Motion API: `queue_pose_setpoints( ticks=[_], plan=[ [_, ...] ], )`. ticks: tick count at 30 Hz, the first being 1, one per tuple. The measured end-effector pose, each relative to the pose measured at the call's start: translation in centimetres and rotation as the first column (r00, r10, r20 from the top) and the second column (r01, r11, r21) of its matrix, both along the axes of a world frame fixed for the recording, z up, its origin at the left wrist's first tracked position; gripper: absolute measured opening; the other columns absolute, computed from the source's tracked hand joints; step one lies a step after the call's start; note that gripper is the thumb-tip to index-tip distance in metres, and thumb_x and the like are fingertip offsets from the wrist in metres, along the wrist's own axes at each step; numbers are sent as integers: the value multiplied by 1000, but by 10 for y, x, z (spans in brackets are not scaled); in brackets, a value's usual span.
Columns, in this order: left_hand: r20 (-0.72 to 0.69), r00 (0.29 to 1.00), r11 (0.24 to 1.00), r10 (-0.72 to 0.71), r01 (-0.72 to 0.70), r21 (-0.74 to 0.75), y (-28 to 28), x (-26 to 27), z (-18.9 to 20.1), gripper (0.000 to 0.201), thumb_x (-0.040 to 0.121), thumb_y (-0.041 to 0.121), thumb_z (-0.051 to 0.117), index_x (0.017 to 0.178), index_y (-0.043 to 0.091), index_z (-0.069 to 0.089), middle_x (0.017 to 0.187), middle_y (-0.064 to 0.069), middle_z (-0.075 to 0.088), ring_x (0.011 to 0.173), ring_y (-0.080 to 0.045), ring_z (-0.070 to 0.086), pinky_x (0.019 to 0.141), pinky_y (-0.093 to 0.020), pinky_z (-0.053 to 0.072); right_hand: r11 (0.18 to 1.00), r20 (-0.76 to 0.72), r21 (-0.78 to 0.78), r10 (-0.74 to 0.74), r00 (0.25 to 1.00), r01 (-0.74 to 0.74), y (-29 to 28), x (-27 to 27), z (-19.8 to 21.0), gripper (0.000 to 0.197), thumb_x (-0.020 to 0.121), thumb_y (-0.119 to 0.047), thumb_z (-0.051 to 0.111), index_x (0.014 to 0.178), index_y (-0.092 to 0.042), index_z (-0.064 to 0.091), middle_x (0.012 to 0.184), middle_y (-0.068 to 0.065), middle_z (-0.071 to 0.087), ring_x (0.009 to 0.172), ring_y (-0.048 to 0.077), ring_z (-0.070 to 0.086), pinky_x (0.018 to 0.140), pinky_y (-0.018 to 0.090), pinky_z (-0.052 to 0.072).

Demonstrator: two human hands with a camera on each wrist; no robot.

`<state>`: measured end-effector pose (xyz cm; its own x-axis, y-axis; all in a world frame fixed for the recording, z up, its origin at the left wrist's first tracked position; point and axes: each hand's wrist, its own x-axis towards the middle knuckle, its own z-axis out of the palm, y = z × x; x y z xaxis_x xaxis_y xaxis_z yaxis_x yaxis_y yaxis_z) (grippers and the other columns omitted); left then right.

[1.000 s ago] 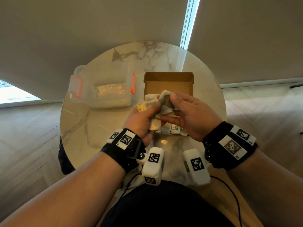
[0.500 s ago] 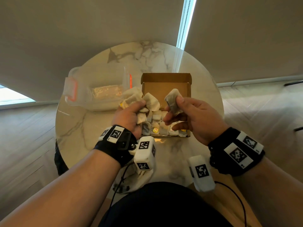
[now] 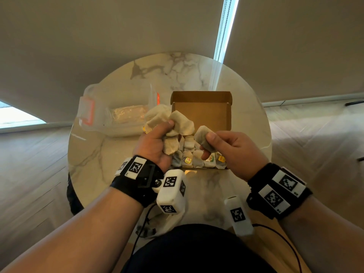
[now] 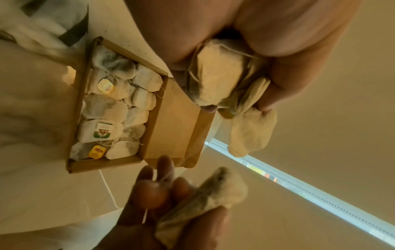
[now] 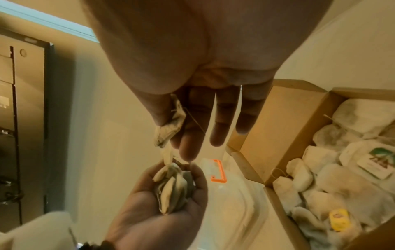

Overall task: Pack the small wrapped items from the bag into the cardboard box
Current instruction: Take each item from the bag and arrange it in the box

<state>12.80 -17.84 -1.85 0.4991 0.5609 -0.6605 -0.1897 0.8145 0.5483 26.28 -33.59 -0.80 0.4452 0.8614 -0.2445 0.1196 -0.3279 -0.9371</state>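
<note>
An open cardboard box [image 3: 201,113] stands mid-table, its near half packed with several pale tea bags [image 3: 197,160], some with yellow or green tags. Above the box's left edge my left hand [image 3: 155,140] grips a bunch of tea bags [image 3: 173,123]; the same bunch [image 4: 222,79] fills the left wrist view. My right hand [image 3: 224,146] pinches one tea bag [image 3: 203,137] between thumb and forefinger over the box's near right part. In the right wrist view that single bag [image 5: 171,126] shows beside the thumb, with the box [image 5: 278,121] at the right.
A clear plastic container [image 3: 116,115] with orange clips lies on the round marble table [image 3: 98,158] left of the box. White marker blocks hang from both wrists. Wooden floor surrounds the table; window blinds lie beyond it.
My two hands have drawn apart: the right one pulled a single tea bag off the bunch and moved right over the box, while the left keeps the rest.
</note>
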Motion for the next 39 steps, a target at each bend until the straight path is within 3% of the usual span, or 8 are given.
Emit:
queue_pose_setpoints(
  ticks=[6,11,16,23,27,31,35,39],
  plan=[
    [-32,996,994,81,-78,79,13,-3,-3,41,94,2,69,134,5,62,114,-20,76,103,-34,77,88,-48,63,995,81,73,-73,994,67,-2,-1,-3,46,101,-50,50,82,-17,76,69,0,72,68,18,65,69,34,54],
    [-99,980,947,-170,190,260,-7,-4,-3,46,84,4,73,128,-6,63,116,-33,70,104,-46,73,86,-55,61,999,4,-40,27,1000,-27,9,4,4,40,101,-49,59,78,-19,71,59,-1,66,58,14,62,57,18,49],
    [-54,957,923,-285,289,255,-23,0,3,53,86,16,78,129,-9,60,123,-34,66,112,-50,65,103,-65,50,984,2,-160,82,997,-81,13,10,-2,42,98,-53,63,79,-17,70,60,-2,67,52,9,58,52,21,46],
    [-55,971,951,-235,241,193,-21,-2,10,52,82,3,75,130,-9,61,117,-31,70,107,-46,72,84,-53,62,979,-138,-173,84,987,-107,-4,16,-16,40,99,-51,60,78,-20,75,72,1,73,75,25,67,86,42,54],
    [-91,986,981,-137,148,124,-10,-6,7,35,88,-2,69,123,-1,65,108,-25,76,100,-40,77,71,-45,64,948,-89,-258,167,982,-185,-26,24,-32,22,99,-37,65,89,-21,77,87,-4,77,80,3,68,83,29,49],
    [-140,987,994,-74,84,65,-2,-11,0,28,96,-3,64,124,3,65,114,-28,75,94,-40,78,64,-45,64,940,-155,-295,130,979,-171,-45,28,-49,15,103,-26,62,101,-21,76,92,-2,78,90,11,74,90,31,58],
    [-149,989,998,-24,33,58,-2,-9,-7,22,100,-7,57,118,4,63,82,-19,79,69,-32,79,47,-38,60,950,-245,-300,15,970,-90,-60,34,-54,20,102,-7,60,108,-18,75,94,1,78,87,14,75,82,28,62],
    [-203,979,997,3,14,82,-7,-7,-21,37,94,-4,68,130,3,62,113,-25,76,91,-38,79,61,-43,63,970,-326,-240,-57,944,-25,-58,34,-44,26,98,2,62,115,-16,72,100,8,80,90,20,78,80,28,64]
  ],
)
